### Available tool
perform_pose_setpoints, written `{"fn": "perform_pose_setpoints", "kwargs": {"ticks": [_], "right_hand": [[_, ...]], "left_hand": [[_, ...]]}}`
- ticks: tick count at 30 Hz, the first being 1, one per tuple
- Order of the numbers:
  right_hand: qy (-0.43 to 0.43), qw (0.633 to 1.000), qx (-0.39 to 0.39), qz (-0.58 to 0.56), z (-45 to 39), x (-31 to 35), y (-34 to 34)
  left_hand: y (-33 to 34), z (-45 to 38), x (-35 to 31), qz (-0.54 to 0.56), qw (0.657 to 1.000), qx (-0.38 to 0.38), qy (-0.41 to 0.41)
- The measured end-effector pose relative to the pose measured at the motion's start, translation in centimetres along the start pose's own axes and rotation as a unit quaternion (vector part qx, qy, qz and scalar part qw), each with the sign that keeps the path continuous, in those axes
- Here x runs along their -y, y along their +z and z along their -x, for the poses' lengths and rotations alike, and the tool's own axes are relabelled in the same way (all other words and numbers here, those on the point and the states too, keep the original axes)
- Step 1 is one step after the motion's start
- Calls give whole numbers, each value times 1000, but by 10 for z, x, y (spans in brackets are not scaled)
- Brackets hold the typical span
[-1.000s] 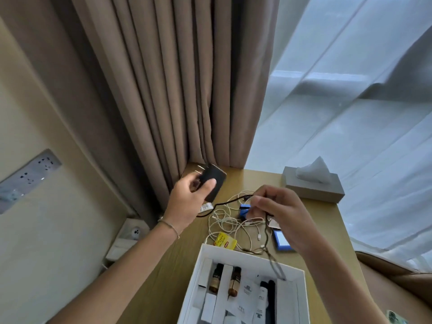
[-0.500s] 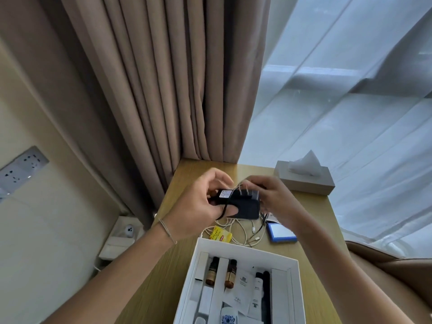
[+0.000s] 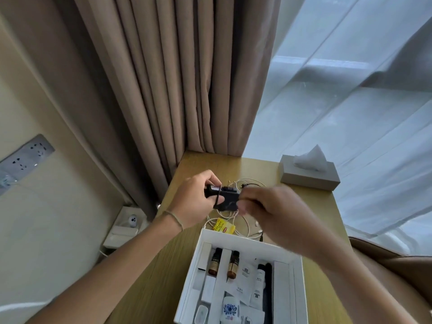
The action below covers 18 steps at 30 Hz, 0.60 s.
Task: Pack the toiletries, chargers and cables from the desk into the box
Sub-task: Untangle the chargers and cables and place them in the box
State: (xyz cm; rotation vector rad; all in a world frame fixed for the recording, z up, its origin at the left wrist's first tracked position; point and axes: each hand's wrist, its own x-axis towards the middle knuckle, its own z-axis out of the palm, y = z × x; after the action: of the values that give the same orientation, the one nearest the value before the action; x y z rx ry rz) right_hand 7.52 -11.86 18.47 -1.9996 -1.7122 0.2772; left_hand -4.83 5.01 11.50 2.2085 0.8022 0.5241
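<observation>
Above the wooden desk point(image 3: 311, 206), my left hand point(image 3: 195, 202) grips a black charger point(image 3: 225, 198) with its prongs pointing away from me. My right hand point(image 3: 271, 206) pinches the charger's thin black cable point(image 3: 251, 185) at its right side. The cable is wrapped once around the charger's body. Below them, white cables point(image 3: 243, 226) lie tangled on the desk beside a yellow sachet point(image 3: 223, 226). The white box point(image 3: 298, 288) sits at the near edge. It holds two brown bottles point(image 3: 224, 264), white tubes, sachets and a black stick.
A grey tissue box point(image 3: 309, 177) stands at the desk's far right. Beige curtains point(image 3: 175, 78) hang behind the desk, with sheer white ones to the right. A wall socket panel point(image 3: 25, 157) is on the left. A brown chair point(image 3: 397, 265) is at the right.
Both hands have come together: my left hand brought the charger in from the upper left, and my right hand has looped the black cable around it. The camera view shifted slightly.
</observation>
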Motion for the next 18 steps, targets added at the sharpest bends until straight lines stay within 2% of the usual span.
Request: {"fn": "perform_pose_setpoints", "kwargs": {"ticks": [3, 6, 9, 11, 13, 15, 16, 18], "right_hand": [[-4, 997, -64, -33, -19, -19, -16], [45, 986, -95, -129, -37, -50, -7], [82, 980, -23, -182, -33, -60, 25], [114, 973, 24, -199, -19, -53, 52], [123, 976, 50, -175, -6, -40, 72], [97, 983, 89, -127, 6, -22, 78], [73, 987, 105, -93, 10, -14, 75], [28, 994, 106, -12, 14, 1, 60]], "left_hand": [[-2, 18, -14, 42, 993, 89, 64], [-9, 29, -29, 124, 979, 122, 107], [-15, 30, -35, 255, 955, 107, 106], [-19, 27, -34, 310, 944, 58, 97], [-21, 21, -28, 289, 954, -34, 69], [-21, 17, -19, 199, 972, -118, 37], [-21, 17, -15, 143, 980, -133, 26], [-20, 19, -9, 44, 995, -86, 12]]}}
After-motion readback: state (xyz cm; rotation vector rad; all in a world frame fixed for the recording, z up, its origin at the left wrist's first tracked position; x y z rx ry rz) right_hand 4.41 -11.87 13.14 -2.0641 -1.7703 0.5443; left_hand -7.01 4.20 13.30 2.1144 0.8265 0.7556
